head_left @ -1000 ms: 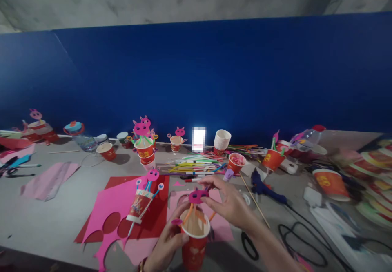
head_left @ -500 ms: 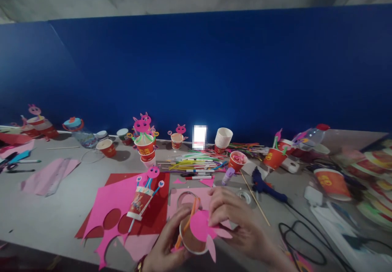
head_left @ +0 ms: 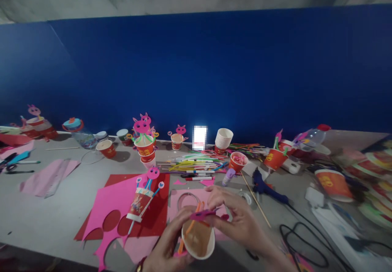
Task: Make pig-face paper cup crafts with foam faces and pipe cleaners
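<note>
The paper cup (head_left: pixel 200 242) sits at six o'clock in the whole view, between the two hands, its mouth tipped toward the camera. The left hand (head_left: pixel 170 241) has its grip wrapped around the cup's side; the right hand (head_left: pixel 237 217) pinches the pink cutout (head_left: pixel 202 215) at the cup's rim, fingers closed on its edge.

Much of this piece looks done. Orange stems (head_left: pixel 190 227) rise from inside the cup, the cutout has its dark eyes, and a small pink piece (head_left: pixel 180 254) shows at seven o'clock on the cup, below the left fingers. What seems left is the seating of the cutout: it lies nearly edge-on, and whether it is fixed to the stems or only held against them cannot be told (the fingers hide the join).

For comparison, taking the held cup as the clock's centre, a decorated cup (head_left: pixel 142 201) at ten o'clock looks complete, with its pink head, blue stems and two heart-marked discs. Another tall decorated cup (head_left: pixel 145 146) stands at eleven. The supplies remain spread on the desk (head_left: pixel 39 219): loose sticks (head_left: pixel 196 164) at twelve, a stack of plain cups (head_left: pixel 224 137) just past twelve, a cup of pink scraps (head_left: pixel 237 161) at one, and the blue glue gun (head_left: pixel 271 190) at two, untouched. The pink sheet (head_left: pixel 104 202) near ten has round holes already cut out
</note>
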`<state>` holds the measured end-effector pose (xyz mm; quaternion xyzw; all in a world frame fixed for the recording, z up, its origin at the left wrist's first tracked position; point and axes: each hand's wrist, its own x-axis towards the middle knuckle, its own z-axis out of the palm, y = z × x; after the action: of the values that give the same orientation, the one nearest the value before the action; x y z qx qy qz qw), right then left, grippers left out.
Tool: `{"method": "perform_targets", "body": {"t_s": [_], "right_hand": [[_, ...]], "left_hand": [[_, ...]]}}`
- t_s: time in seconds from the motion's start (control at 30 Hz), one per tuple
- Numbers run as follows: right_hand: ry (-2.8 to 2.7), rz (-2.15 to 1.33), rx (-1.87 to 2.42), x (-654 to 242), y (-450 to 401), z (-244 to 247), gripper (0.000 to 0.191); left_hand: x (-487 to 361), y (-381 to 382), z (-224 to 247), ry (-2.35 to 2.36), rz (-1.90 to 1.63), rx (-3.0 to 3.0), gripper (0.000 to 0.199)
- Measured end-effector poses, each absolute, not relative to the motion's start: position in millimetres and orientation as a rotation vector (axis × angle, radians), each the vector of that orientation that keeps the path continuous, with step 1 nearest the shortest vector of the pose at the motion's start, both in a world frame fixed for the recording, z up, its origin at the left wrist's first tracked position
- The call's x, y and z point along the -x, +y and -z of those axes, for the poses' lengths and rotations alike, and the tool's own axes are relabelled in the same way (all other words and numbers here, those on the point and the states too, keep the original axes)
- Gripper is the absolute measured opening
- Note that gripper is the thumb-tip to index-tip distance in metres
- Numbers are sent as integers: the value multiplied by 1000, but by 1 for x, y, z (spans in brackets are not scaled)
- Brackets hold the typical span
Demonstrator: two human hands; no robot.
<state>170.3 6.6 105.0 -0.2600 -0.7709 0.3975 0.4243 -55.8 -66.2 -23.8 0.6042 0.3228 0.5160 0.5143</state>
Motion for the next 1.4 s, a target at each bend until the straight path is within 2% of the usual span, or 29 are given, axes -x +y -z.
{"method": "perform_targets", "body": {"t_s": [0.27, 0.93, 1.4], "right_hand": [[-1925, -1009, 730, -172, 13, -98, 7], [-1880, -1114, 917, -170, 24, -94, 15], [-1770, -1315, 806, -167, 31, -99, 14]], "left_hand": [[54, -65, 10, 748, -1209, -1365, 67], [46, -62, 21, 542, -1141, -902, 72], [44, -59, 13, 469, -1112, -862, 75]]}}
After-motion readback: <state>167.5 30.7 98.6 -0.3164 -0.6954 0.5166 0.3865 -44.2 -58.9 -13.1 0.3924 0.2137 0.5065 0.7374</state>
